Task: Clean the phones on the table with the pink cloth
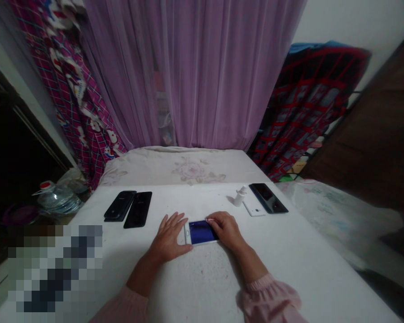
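A white phone (202,232) with a lit blue screen lies sideways on the white table in front of me. My left hand (168,237) is at its left end, fingers spread, with fingertips and thumb touching the edge. My right hand (225,229) rests over the phone's right part, its fingers pinched together at the top of the screen on something small and pale that I cannot make out. The phone's right end is hidden under this hand.
Dark phones (138,210) lie at the left of the table (195,287). At the right are a small white bottle (240,197), a white phone back (255,208) and a dark phone (268,198). Purple curtains (202,76) hang behind. A water jug (59,199) stands at left.
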Demonstrator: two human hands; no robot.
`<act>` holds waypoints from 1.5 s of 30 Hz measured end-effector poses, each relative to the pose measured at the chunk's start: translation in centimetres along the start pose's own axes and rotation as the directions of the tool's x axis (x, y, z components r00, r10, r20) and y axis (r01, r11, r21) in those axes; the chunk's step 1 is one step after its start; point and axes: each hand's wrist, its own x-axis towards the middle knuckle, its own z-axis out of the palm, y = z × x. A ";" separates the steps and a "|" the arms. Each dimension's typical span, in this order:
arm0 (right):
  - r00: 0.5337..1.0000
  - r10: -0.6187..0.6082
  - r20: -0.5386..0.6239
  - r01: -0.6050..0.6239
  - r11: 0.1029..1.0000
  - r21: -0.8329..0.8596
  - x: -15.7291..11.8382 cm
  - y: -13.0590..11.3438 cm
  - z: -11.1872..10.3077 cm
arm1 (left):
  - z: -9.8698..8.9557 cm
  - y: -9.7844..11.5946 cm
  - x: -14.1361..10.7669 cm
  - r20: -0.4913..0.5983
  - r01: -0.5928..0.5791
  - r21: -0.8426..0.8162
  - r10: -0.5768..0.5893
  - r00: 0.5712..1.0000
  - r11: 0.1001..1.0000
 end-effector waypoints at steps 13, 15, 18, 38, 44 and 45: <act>0.993 -0.095 0.062 0.077 0.967 0.242 -2.3 1.9 -1.7 | -0.2 0.0 -0.2 -0.013 -0.028 -0.003 0.028 1.000 1.000; 0.991 -0.116 0.063 0.101 0.974 0.204 -2.3 2.1 -1.9 | -0.4 0.0 -0.2 0.005 -0.021 0.007 0.021 1.000 1.000; 0.993 -0.120 0.009 0.117 0.983 0.140 -2.1 1.7 -1.7 | -0.4 0.0 -0.2 0.010 -0.025 0.006 0.025 1.000 1.000; 0.991 -0.110 -0.082 0.118 0.988 0.096 -3.6 2.2 -1.6 | -0.3 0.1 -1.3 -0.041 -0.033 0.016 0.033 0.999 0.999; 0.995 0.010 -0.102 -0.015 0.999 -0.044 -2.1 1.9 -0.6 | -0.3 0.3 -1.5 -0.032 -0.013 0.042 0.014 0.999 0.999; 0.994 0.022 -0.106 -0.029 0.998 -0.058 -1.8 1.8 -0.5 | -0.3 0.4 -1.5 -0.038 -0.013 0.042 0.014 0.999 0.999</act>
